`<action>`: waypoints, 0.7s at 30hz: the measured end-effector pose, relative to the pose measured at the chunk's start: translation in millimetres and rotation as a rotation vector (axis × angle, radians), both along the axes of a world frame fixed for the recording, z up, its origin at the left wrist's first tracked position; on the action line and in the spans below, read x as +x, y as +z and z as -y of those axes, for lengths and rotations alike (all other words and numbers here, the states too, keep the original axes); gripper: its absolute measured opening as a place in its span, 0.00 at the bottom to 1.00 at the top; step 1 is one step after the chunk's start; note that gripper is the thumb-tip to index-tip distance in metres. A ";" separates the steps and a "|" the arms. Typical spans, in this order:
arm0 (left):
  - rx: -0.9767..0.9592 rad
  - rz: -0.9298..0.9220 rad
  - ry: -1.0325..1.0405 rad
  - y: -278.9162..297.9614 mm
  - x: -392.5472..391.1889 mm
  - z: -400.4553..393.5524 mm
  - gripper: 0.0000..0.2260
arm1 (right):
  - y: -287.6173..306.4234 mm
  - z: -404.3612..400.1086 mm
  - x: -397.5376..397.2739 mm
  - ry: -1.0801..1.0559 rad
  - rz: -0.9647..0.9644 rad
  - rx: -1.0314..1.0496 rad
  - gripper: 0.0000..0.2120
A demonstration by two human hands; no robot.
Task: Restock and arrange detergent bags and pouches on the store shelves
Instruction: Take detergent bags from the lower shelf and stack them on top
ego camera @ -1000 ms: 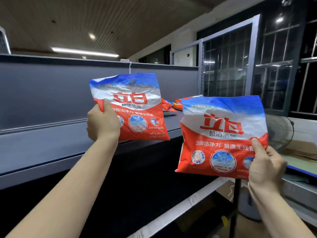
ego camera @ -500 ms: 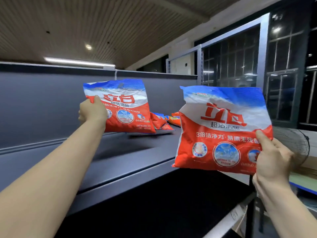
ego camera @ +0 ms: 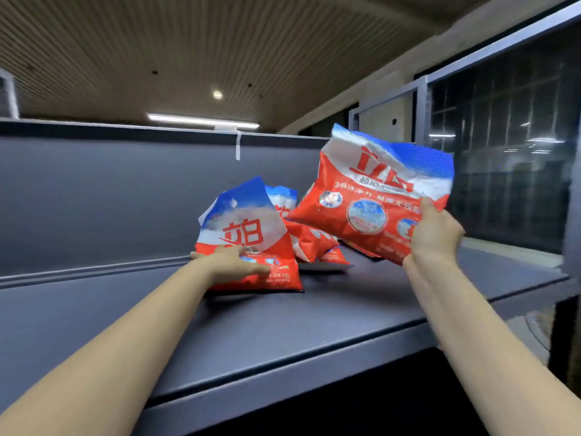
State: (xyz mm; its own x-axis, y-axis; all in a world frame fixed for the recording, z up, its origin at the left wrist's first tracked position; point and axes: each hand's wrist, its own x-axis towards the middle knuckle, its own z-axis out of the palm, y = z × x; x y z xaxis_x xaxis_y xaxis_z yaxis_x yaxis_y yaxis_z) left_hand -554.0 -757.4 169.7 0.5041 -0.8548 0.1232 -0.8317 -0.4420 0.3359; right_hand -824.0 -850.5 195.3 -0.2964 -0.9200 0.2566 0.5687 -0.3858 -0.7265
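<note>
A red, white and blue detergent bag (ego camera: 251,240) stands on the dark grey shelf (ego camera: 283,335), leaning back a little, with its bottom edge on the shelf surface. The left hand (ego camera: 231,262) lies over its lower front, the fingers nearly straight and spread on the bag, so this grip is apart and only presses the bag; no finger is seen curled around it.

Just behind this bag, to the right, more bags of the same kind (ego camera: 309,243) lie in a loose pile on the shelf, partly hidden; how many they are I cannot tell.

A second detergent bag (ego camera: 371,196) is held in the air above the shelf, right of the pile, tilted with its top edge up and to the right. The right hand (ego camera: 435,231) holds it at the lower right corner, the thumb on the printed front and the other fingers behind, so this grip is clamped on the bag.

Behind the shelf rises a grey back panel (ego camera: 110,196). At the right stands a metal frame with wire mesh (ego camera: 509,146). Above is a ribbed ceiling with a long lamp (ego camera: 202,121).
</note>
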 end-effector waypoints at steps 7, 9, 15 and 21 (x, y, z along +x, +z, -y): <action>-0.079 -0.030 -0.098 -8.5 14.5 -7.0 0.34 | 10.9 69.9 106.0 0.140 -0.846 0.061 0.28; -0.097 0.072 -0.055 -9.7 11.2 -5.2 0.31 | 0.9 72.2 108.5 0.016 -1.047 -0.028 0.34; -0.095 0.139 0.130 -9.8 -1.9 -8.2 0.34 | -12.2 62.9 102.3 0.242 -1.211 -0.299 0.23; -0.207 0.167 0.163 -17.3 -22.3 -12.8 0.13 | -22.0 50.2 77.6 0.346 -1.250 -0.365 0.30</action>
State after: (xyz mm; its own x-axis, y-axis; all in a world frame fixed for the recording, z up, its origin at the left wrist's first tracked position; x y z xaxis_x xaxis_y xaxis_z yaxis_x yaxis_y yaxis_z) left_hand -576.3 -744.5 152.4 0.5902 -0.7127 0.3792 -0.8071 -0.5103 0.2971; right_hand -746.4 -900.7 173.4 0.5458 -0.7214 0.4264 -0.2877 -0.6392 -0.7132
